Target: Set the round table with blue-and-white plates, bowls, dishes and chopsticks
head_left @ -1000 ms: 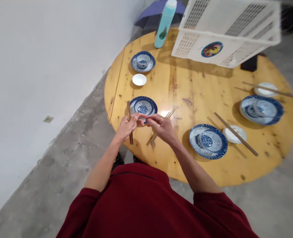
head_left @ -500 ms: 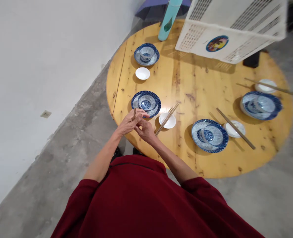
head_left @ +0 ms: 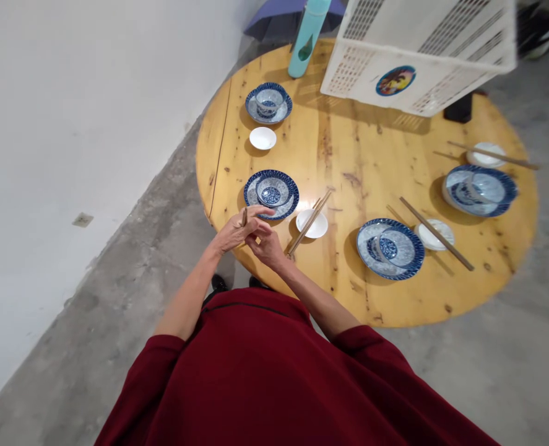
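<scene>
My left hand (head_left: 235, 230) is closed around chopsticks (head_left: 244, 217); only a short brown end shows above the hand, and the rest is hidden. Its fingers reach over the near rim of a blue-patterned plate (head_left: 252, 193), which carries a matching bowl (head_left: 272, 192). My right hand (head_left: 267, 246) touches the left one, fingers bent together as if pinching; what lies between them is hidden. Just right of my hands, a pair of chopsticks (head_left: 309, 223) rests across a small white dish (head_left: 319, 227).
More plate settings stand around the round wooden table (head_left: 320, 279): a front-right plate (head_left: 406, 270), a far-right plate (head_left: 455, 197) and a back-left plate (head_left: 250, 109). A white crate (head_left: 348, 71), a turquoise bottle (head_left: 307, 42) and a black phone-like object (head_left: 458, 109) are at the back.
The view has shifted slightly. My hands have moved a little left and toward me, still together, and the left fingers look straighter. The dishes rest as before.
</scene>
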The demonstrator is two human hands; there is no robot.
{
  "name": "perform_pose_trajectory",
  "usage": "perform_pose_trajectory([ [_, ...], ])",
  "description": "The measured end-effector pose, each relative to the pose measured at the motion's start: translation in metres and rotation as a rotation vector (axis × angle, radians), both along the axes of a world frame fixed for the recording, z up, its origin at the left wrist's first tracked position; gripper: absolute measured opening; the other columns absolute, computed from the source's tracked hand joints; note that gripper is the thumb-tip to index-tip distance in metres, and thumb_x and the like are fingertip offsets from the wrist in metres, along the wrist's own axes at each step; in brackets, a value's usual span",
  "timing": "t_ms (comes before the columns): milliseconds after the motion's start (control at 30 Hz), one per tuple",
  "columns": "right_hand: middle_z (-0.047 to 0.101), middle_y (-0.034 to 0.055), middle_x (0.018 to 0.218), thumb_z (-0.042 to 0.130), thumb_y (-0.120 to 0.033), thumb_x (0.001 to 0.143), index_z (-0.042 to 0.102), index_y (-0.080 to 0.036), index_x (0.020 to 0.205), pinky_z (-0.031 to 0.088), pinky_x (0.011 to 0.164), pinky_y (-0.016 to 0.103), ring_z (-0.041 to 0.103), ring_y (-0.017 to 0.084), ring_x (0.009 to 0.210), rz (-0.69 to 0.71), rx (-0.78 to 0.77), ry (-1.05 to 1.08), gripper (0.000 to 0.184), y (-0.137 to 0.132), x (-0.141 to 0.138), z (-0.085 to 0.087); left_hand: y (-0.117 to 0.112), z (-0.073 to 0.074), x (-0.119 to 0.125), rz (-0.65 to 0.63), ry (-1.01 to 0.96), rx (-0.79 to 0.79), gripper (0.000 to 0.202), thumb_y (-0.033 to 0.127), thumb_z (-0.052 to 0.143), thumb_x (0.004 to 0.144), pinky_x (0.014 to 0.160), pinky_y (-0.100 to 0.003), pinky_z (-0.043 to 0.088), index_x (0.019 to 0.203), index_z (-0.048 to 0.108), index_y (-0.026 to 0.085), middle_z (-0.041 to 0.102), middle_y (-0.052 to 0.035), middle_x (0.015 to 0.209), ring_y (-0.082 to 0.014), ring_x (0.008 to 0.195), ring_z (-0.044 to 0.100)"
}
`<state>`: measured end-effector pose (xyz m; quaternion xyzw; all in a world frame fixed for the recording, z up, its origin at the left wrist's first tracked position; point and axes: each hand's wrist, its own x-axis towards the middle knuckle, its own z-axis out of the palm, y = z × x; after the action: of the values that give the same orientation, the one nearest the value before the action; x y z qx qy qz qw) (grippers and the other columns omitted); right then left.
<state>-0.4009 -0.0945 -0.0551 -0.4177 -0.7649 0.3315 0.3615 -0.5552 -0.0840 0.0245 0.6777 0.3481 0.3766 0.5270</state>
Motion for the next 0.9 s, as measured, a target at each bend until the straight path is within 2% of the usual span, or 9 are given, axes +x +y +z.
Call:
perform_pose_trajectory([
  [100, 0.070, 0.0103, 0.088, 0.057, -0.024, 0.090, 0.069, -0.020, 0.098, 0.054, 0.075, 0.037, 0.064, 0.024, 0.077, 0.004, 0.000, -0.001, 0.016, 0.000, -0.003, -0.001, 0.000, 0.002, -0.004, 0.007, -0.004, -0.001, 0.071, 0.081, 0.044, 0.092, 0.126, -0.043, 0.030, 0.085, 0.081, 0.021, 0.073, -0.0147, 0.124, -0.0293, 0.143, 0.050],
  [267, 0.065, 0.0080, 0.078, 0.056, -0.027, 0.088, 0.064, -0.023, 0.085, 0.049, 0.069, 0.035, 0.060, 0.024, 0.075, 0.000, 0.037, -0.017, 0.009, 0.004, -0.012, 0.006, 0.001, 0.000, -0.010, 0.015, 0.006, -0.046, 0.070, 0.079, 0.046, 0.092, 0.112, -0.040, 0.046, 0.087, 0.081, 0.018, 0.073, -0.0161, 0.122, -0.0297, 0.130, 0.060],
  [400, 0.063, 0.0054, 0.078, 0.052, -0.024, 0.090, 0.059, -0.023, 0.081, 0.047, 0.070, 0.033, 0.057, 0.021, 0.073, -0.048, 0.050, 0.049, 0.011, 0.010, -0.025, 0.025, -0.003, -0.004, -0.021, 0.148, 0.069, -0.079, 0.064, 0.072, 0.055, 0.091, 0.105, -0.038, 0.051, 0.112, 0.078, 0.016, 0.073, -0.0147, 0.123, -0.0286, 0.121, 0.065],
  [467, 0.062, 0.0046, 0.078, 0.052, -0.025, 0.090, 0.057, -0.023, 0.079, 0.046, 0.071, 0.032, 0.056, 0.020, 0.074, -0.086, 0.040, 0.061, 0.013, 0.016, -0.033, 0.035, -0.007, -0.007, -0.030, 0.241, 0.133, -0.102, 0.061, 0.064, 0.055, 0.095, 0.107, -0.038, 0.049, 0.126, 0.072, 0.015, 0.072, -0.0146, 0.127, -0.0277, 0.122, 0.065],
  [533, 0.062, 0.0042, 0.077, 0.055, -0.028, 0.090, 0.056, -0.023, 0.076, 0.045, 0.071, 0.032, 0.056, 0.020, 0.074, -0.132, 0.021, 0.058, 0.015, 0.022, -0.040, 0.044, -0.011, -0.011, -0.041, 0.330, 0.199, -0.105, 0.057, 0.058, 0.053, 0.096, 0.111, -0.038, 0.046, 0.131, 0.068, 0.015, 0.071, -0.0149, 0.130, -0.0270, 0.127, 0.062],
  [600, 0.061, 0.0034, 0.074, 0.058, -0.032, 0.090, 0.055, -0.023, 0.072, 0.044, 0.070, 0.031, 0.055, 0.019, 0.071, -0.174, -0.024, 0.069, 0.020, 0.027, -0.048, 0.051, -0.014, -0.016, -0.050, 0.393, 0.247, -0.087, 0.051, 0.053, 0.050, 0.097, 0.113, -0.037, 0.044, 0.125, 0.070, 0.015, 0.072, -0.0147, 0.129, -0.0261, 0.129, 0.061],
  [667, 0.061, 0.0021, 0.069, 0.061, -0.035, 0.090, 0.053, -0.023, 0.067, 0.044, 0.068, 0.030, 0.054, 0.017, 0.066, -0.182, -0.112, 0.118, 0.027, 0.029, -0.056, 0.057, -0.017, -0.018, -0.059, 0.404, 0.281, -0.072, 0.045, 0.049, 0.047, 0.098, 0.109, -0.036, 0.047, 0.111, 0.073, 0.014, 0.075, -0.0137, 0.118, -0.0251, 0.120, 0.066],
  [800, 0.063, 0.0003, 0.061, 0.063, -0.038, 0.087, 0.054, -0.022, 0.064, 0.046, 0.062, 0.029, 0.057, 0.015, 0.059, -0.124, -0.329, 0.301, 0.030, 0.026, -0.072, 0.067, -0.028, -0.012, -0.074, 0.387, 0.311, -0.103, 0.041, 0.044, 0.043, 0.099, 0.084, -0.029, 0.052, 0.085, 0.068, 0.016, 0.077, -0.0086, 0.091, -0.0190, 0.084, 0.068],
  [900, 0.064, -0.0003, 0.059, 0.067, -0.043, 0.084, 0.058, -0.021, 0.064, 0.046, 0.061, 0.027, 0.058, 0.014, 0.058, -0.064, -0.434, 0.430, 0.031, 0.022, -0.083, 0.073, -0.038, -0.003, -0.085, 0.390, 0.319, -0.118, 0.040, 0.043, 0.044, 0.099, 0.074, -0.025, 0.049, 0.077, 0.064, 0.018, 0.074, -0.0054, 0.083, -0.0157, 0.072, 0.062],
])
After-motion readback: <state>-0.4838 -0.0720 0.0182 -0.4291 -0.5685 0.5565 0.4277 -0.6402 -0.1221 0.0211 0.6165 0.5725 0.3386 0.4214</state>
